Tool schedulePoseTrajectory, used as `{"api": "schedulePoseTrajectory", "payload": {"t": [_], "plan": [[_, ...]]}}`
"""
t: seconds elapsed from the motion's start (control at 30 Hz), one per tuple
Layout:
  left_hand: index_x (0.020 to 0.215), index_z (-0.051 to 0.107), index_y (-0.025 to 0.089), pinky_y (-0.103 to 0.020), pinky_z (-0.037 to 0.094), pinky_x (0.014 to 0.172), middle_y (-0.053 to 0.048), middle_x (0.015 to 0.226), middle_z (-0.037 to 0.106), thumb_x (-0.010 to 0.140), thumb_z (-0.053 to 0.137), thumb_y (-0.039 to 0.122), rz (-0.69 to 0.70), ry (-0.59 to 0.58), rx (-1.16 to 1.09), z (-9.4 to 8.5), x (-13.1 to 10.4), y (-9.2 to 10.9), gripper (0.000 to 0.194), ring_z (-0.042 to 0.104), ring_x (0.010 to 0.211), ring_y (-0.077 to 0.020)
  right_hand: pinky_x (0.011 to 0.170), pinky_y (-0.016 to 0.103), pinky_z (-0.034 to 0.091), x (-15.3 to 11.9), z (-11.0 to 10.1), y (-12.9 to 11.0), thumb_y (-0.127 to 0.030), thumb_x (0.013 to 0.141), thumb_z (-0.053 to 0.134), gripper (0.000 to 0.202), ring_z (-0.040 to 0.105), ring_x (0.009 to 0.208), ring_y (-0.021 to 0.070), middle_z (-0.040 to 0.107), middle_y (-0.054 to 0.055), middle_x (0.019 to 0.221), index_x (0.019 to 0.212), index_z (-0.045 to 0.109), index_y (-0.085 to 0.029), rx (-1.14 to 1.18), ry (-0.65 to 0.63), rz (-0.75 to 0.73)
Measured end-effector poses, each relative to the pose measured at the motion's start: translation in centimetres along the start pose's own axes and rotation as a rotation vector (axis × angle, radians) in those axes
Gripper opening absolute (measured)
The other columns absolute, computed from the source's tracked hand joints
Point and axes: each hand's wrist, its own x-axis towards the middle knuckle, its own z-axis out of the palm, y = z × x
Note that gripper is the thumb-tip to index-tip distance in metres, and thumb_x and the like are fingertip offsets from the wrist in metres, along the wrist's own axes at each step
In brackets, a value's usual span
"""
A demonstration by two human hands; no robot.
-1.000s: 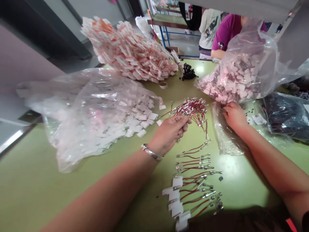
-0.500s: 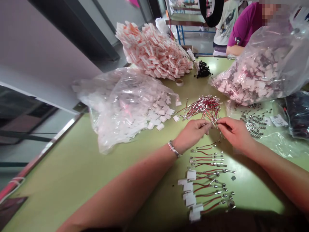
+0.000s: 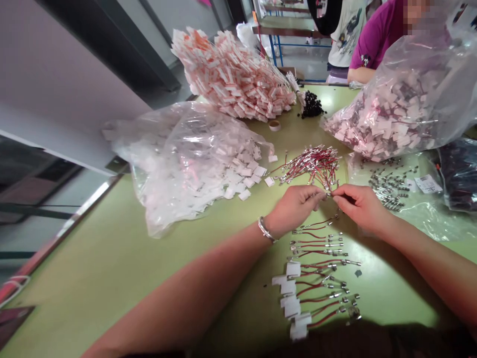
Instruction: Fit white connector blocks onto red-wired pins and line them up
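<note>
My left hand (image 3: 298,208) and my right hand (image 3: 359,205) meet over the table, fingertips nearly touching. Each is closed in a pinch. Between them shows a small shiny metal end (image 3: 327,194), apparently of a red wire lead; the fingers hide most of it. Just beyond lies a heap of red wire leads (image 3: 313,164) with metal terminals. Below my hands, more red leads (image 3: 316,245) lie in a column, several with small metal-ended pieces at their right. The nearest ones carry white plastic housings (image 3: 293,269) at their left ends.
A clear bag of white housings (image 3: 175,169) lies at left, orange-and-white bundled pieces (image 3: 242,79) behind it. Small metal-ended cylinders (image 3: 389,189) lie on plastic at right, below a full clear bag (image 3: 398,109). A tape roll (image 3: 275,126) and black-tipped bundle (image 3: 312,104) stand farther back. Another person (image 3: 376,44) sits opposite.
My hands have drawn slightly closer together, still pinching at the same spot by the heap. The whole view has shifted a little; the laid-out leads look unchanged.
</note>
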Motion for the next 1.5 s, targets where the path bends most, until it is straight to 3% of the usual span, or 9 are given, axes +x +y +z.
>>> {"api": "schedulePoseTrajectory", "payload": {"t": [0.13, 0.33, 0.53, 0.67, 0.77, 0.87, 1.07, 1.3, 1.5], "plan": [[0.083, 0.066, 0.021, -0.030, 0.038, 0.071, -0.003, 0.073, 0.061, 0.083, 0.050, 0.018, 0.226, -0.104, 0.313, -0.1, -0.1, -0.5, 0.016, 0.052, 0.070, -0.0174, 0.051, 0.022, 0.037, -0.4, -0.1, -0.2, -0.021, 0.082, 0.053, 0.015, 0.048, 0.052, 0.0088, 0.059, -0.004, 0.058, 0.072, 0.064, -0.019, 0.017, -0.132, 0.077], [0.086, 0.065, 0.021, -0.033, 0.038, 0.076, -0.006, 0.081, 0.062, 0.085, 0.046, 0.016, 0.239, -0.242, 0.472, 0.3, 0.3, -0.8, 0.019, 0.053, 0.079, -0.0209, 0.054, 0.025, 0.038, 0.3, -1.0, 0.0, -0.020, 0.082, 0.055, 0.016, 0.053, 0.054, 0.0115, 0.067, 0.000, 0.065, 0.074, 0.069, -0.021, -0.151, -0.208, 0.070], [0.079, 0.065, 0.018, -0.032, 0.039, 0.077, -0.008, 0.084, 0.062, 0.087, 0.042, 0.017, 0.242, -0.250, 0.332, 0.2, 0.3, -0.1, 0.025, 0.053, 0.083, -0.0211, 0.063, 0.031, 0.039, 2.2, -6.9, 5.3, -0.021, 0.084, 0.049, 0.024, 0.059, 0.073, 0.0208, 0.069, 0.009, 0.087, 0.086, 0.073, -0.019, -0.852, 0.136, 0.273], [0.069, 0.062, 0.019, -0.028, 0.036, 0.064, -0.003, 0.068, 0.060, 0.090, 0.042, 0.024, 0.084, -0.261, 0.194, -0.5, 0.1, 0.7, 0.030, 0.050, 0.064, -0.0164, 0.071, 0.033, 0.040, 2.2, -7.5, 8.2, -0.028, 0.088, 0.046, 0.030, 0.059, 0.088, 0.0248, 0.067, 0.013, 0.099, 0.097, 0.072, -0.017, -0.989, 0.059, 0.258], [0.072, 0.063, 0.020, -0.027, 0.033, 0.061, -0.002, 0.067, 0.060, 0.087, 0.046, 0.023, 0.001, -0.117, 0.067, -1.0, 0.2, 0.7, 0.024, 0.049, 0.062, -0.0158, 0.073, 0.034, 0.040, 2.1, -6.6, 8.5, -0.025, 0.087, 0.047, 0.028, 0.058, 0.089, 0.0265, 0.066, 0.016, 0.095, 0.089, 0.072, -0.013, -1.030, 0.037, 0.253], [0.076, 0.064, 0.019, -0.027, 0.033, 0.061, -0.001, 0.068, 0.059, 0.083, 0.055, 0.023, -0.076, -0.002, -0.010, -1.4, 0.4, 0.6, 0.011, 0.048, 0.063, -0.0158, 0.071, 0.034, 0.040, 2.3, -6.3, 8.2, -0.024, 0.083, 0.051, 0.022, 0.058, 0.083, 0.0250, 0.066, 0.014, 0.092, 0.086, 0.071, -0.014, -0.975, 0.055, 0.290], [0.085, 0.068, 0.019, -0.026, 0.038, 0.061, -0.003, 0.073, 0.059, 0.086, 0.050, 0.033, -0.123, -0.165, -0.217, -1.8, 0.3, 0.4, 0.022, 0.048, 0.063, -0.0145, 0.063, 0.033, 0.038, 2.1, -6.1, 5.6, -0.026, 0.087, 0.047, 0.023, 0.059, 0.074, 0.0232, 0.068, 0.010, 0.085, 0.092, 0.068, -0.018, -0.781, 0.181, 0.214], [0.076, 0.063, 0.019, -0.027, 0.043, 0.070, -0.003, 0.074, 0.061, 0.091, 0.040, 0.027, -0.052, -0.175, -0.136, -1.0, 0.2, 0.6, 0.028, 0.054, 0.070, -0.0144, 0.063, 0.027, 0.045, 0.3, -1.1, 0.4, -0.032, 0.087, 0.053, 0.017, 0.060, 0.064, 0.0140, 0.069, 0.000, 0.075, 0.088, 0.067, -0.022, -0.117, 0.113, -0.004], [0.073, 0.055, 0.019, -0.026, 0.042, 0.063, -0.001, 0.067, 0.058, 0.092, 0.036, 0.025, 0.066, -0.221, -0.045, -0.4, 0.2, 0.6, 0.028, 0.052, 0.063, -0.0127, 0.059, 0.026, 0.043, -0.3, 0.6, -0.4, -0.028, 0.088, 0.051, 0.018, 0.057, 0.061, 0.0112, 0.067, -0.001, 0.070, 0.084, 0.068, -0.022, -0.052, 0.052, -0.021]]}}
